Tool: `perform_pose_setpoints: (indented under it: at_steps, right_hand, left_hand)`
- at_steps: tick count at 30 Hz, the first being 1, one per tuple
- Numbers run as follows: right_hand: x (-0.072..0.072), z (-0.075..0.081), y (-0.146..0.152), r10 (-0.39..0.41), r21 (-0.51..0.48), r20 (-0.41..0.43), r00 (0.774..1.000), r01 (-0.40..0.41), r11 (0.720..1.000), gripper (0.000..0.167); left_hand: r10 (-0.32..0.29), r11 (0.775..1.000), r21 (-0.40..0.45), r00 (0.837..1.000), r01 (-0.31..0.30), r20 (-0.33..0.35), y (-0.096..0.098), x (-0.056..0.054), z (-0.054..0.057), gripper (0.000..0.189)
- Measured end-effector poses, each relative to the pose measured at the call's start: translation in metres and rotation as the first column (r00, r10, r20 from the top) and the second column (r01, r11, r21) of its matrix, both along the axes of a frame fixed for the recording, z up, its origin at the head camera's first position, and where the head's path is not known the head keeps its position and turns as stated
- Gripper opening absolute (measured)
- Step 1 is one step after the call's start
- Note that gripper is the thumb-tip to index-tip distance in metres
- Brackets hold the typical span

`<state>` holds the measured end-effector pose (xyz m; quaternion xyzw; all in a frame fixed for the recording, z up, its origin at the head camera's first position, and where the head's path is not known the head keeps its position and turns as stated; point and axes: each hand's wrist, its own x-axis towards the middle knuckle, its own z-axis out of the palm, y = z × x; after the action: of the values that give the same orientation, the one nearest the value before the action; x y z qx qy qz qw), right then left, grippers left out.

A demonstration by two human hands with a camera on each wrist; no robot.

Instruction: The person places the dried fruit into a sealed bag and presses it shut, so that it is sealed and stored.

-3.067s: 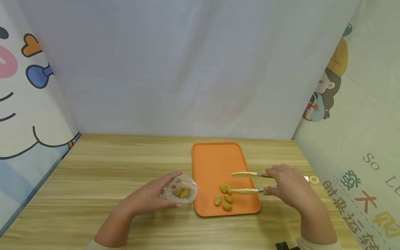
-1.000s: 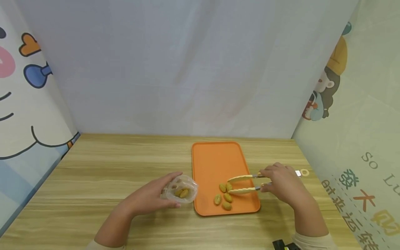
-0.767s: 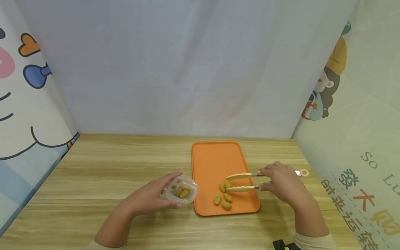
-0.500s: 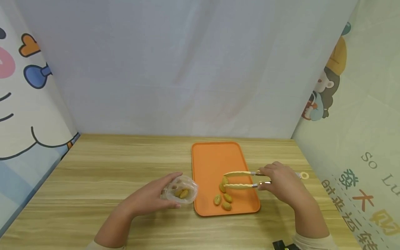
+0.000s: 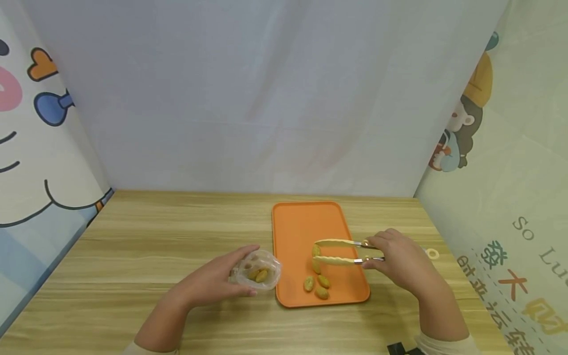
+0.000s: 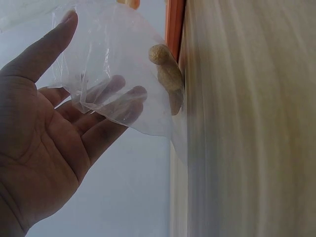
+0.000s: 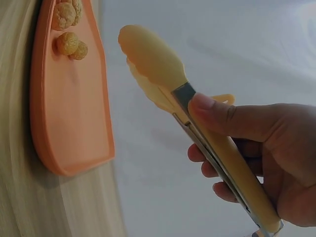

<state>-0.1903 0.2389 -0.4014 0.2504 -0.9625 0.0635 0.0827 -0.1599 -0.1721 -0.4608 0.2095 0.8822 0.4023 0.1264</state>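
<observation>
My left hand (image 5: 217,278) holds a clear plastic bag (image 6: 116,59) with its mouth spread, thumb apart from the fingers. Inside are a few oval golden-brown food pieces (image 5: 262,275). My right hand (image 5: 401,256) grips tongs (image 7: 148,59) with cream-coloured heads and metal arms. In the head view, their tips stand slightly apart over the orange tray (image 5: 306,222), with one golden-brown piece (image 5: 316,250) between them. Another piece (image 5: 316,267) lies just nearer to me, partly covered by the lower tip. Several loose pieces (image 5: 322,293) rest on the tray's near part.
The tray lies on a wood-grain table (image 5: 186,222), just right of the bag. A pale curtain (image 5: 266,98) hangs behind the table. Printed cloths flank it on the left (image 5: 44,162) and right (image 5: 501,148).
The tongs have moved left and slightly away from me, their tips closer together than at first. The piece between the tips has shifted the same way. My left hand and the bag have stayed put.
</observation>
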Motion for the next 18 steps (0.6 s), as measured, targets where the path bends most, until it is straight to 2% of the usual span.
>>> perform_pose_setpoints:
  at_steps: [18]
  right_hand:
    - [0.011,0.014,-0.008,0.086,-0.092,-0.030,0.996,-0.088,0.992,0.045]
  left_hand:
    - [-0.003,1.000,-0.007,1.000,0.003,0.003,0.002,0.002,0.005,0.089]
